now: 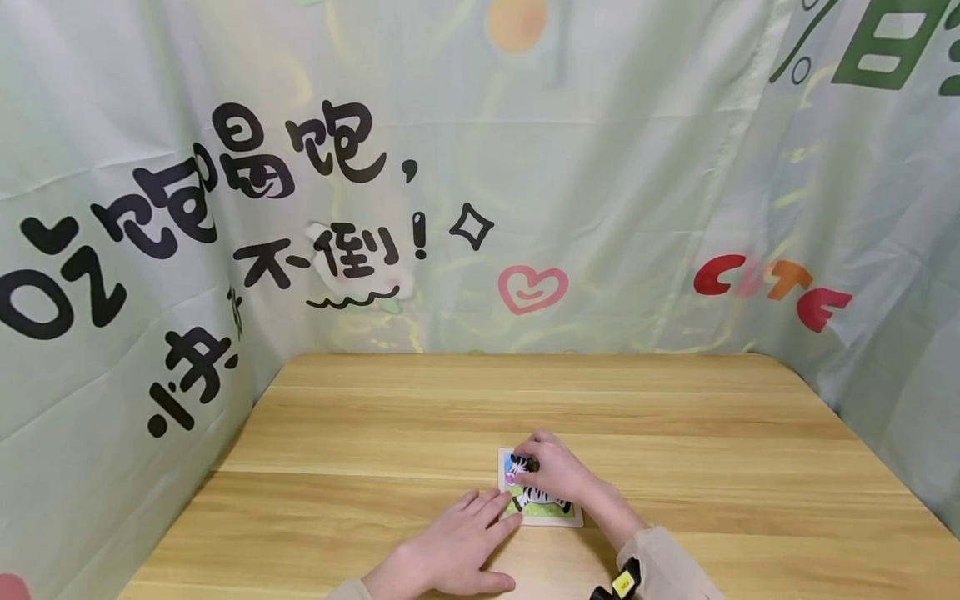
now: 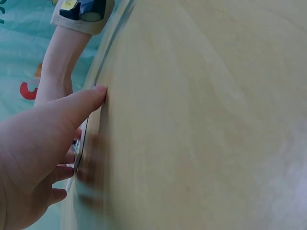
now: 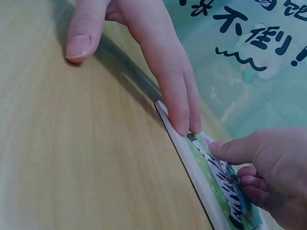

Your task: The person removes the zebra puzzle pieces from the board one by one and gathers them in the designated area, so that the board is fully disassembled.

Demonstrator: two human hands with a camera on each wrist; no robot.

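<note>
A printed curtain [image 1: 615, 192] hangs beyond both hands; a wood-grain desk [image 1: 712, 467] spreads beneath them. The left hand [image 1: 461, 546] has its fingers outstretched, gripping nothing; the right hand [image 1: 558, 471], thumb and fingers curled in, pinches a zebra picture board [image 1: 542, 505] lying below it, under the left's fingertips, at the zebra's head [image 1: 514, 472].
</note>
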